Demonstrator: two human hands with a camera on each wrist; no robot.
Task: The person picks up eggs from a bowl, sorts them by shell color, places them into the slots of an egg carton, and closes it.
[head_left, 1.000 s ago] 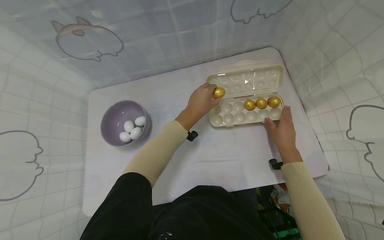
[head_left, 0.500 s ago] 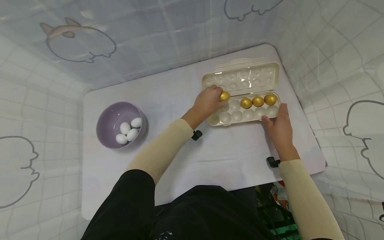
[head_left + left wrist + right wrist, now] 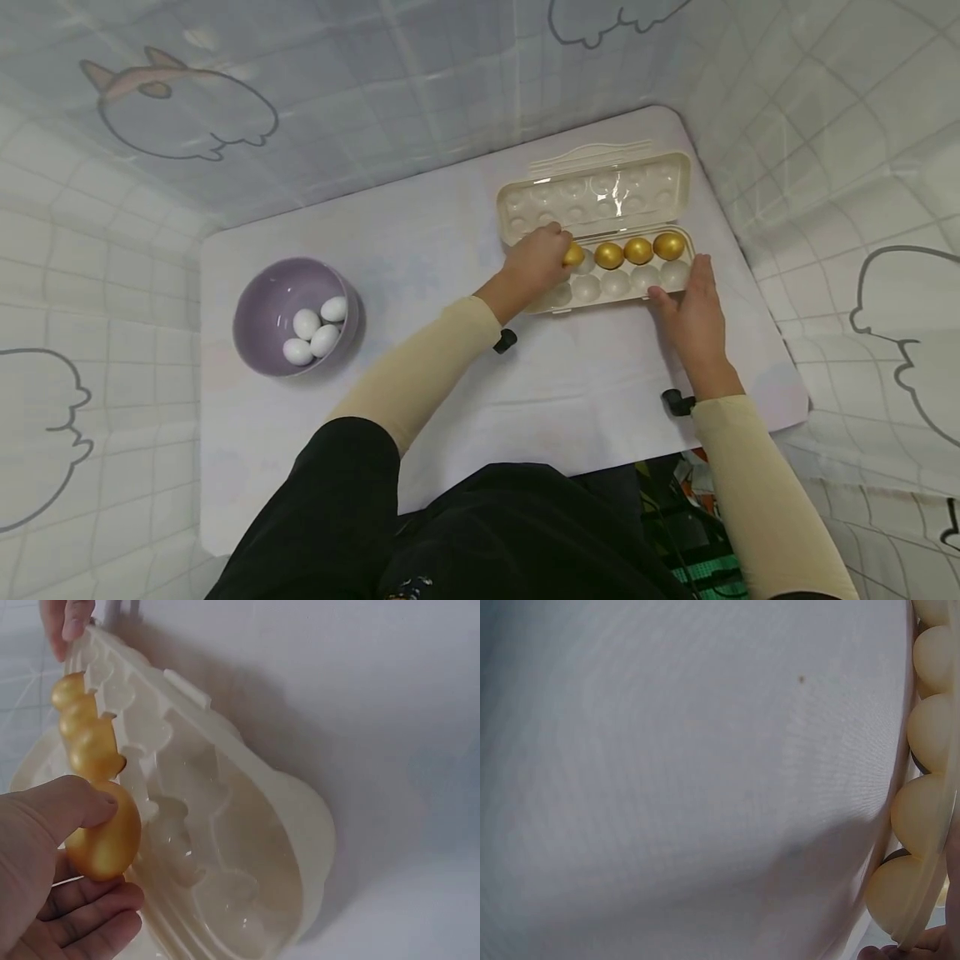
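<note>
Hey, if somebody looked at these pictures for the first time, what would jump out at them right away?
Probably the shiny gold eggs lined up in the far row of the open cream egg carton at the table's far right. The left hand holds a fourth gold egg at that row, while the right hand rests on the carton's near edge. To the left, a purple bowl holds white eggs.

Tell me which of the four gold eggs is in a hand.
The leftmost gold egg in the carton's far row: the left hand grips it, while the other three sit untouched to its right.
</note>
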